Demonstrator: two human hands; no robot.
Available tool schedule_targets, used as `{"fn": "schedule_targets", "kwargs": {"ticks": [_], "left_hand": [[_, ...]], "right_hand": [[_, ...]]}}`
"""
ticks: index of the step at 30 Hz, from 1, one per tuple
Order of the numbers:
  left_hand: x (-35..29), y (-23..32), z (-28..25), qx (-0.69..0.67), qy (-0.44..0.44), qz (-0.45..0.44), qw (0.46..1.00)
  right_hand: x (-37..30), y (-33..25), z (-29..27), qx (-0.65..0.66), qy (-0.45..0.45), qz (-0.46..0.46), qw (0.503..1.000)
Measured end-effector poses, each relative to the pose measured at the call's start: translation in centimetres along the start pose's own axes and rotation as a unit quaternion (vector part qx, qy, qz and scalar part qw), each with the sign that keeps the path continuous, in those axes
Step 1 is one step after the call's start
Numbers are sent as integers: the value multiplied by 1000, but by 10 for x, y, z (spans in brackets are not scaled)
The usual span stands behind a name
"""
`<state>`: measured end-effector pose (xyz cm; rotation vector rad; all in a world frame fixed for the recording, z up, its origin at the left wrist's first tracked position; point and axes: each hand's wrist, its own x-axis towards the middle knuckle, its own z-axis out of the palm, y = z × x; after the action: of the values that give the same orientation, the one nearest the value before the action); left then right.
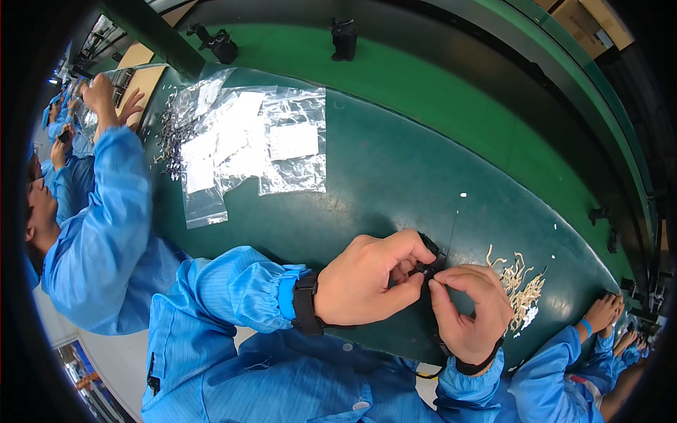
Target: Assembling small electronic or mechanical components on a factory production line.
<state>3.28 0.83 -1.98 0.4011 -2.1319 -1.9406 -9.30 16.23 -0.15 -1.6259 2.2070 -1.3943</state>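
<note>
My left hand [370,278] is closed around a small black part [431,262], with thumb and fingers gripping it over the green table. Close beside it, my right hand [474,303] pinches thumb and forefinger together at the lower edge of that part. Whatever lies between those right fingertips is too small to make out. A thin dark line, perhaps a wire, runs up from the part toward a tiny white piece [463,194] on the table. Just right of my right hand lies a loose pile of cream-coloured, short wavy strands [520,285].
Clear plastic bags [293,173] with white paper labels lie left on the green table [381,162], near scattered small dark parts [173,137]. A green belt [423,77] beyond carries black devices [344,39]. Blue-sleeved co-workers sit at left [106,233] and right [557,366].
</note>
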Motion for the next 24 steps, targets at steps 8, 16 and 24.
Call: {"fn": "schedule_targets", "kwargs": {"ticks": [8, 16, 24], "left_hand": [[-1, 6, -2, 27, 1, -12, 1000], [-2, 1, 0, 48, 30, 14, 998], [-1, 2, -1, 40, 36, 15, 998]], "right_hand": [[0, -2, 0, 37, 10, 4, 999], [0, -2, 2, 16, 4, -9, 1000], [-3, -2, 6, -10, 23, 14, 1000]]}}
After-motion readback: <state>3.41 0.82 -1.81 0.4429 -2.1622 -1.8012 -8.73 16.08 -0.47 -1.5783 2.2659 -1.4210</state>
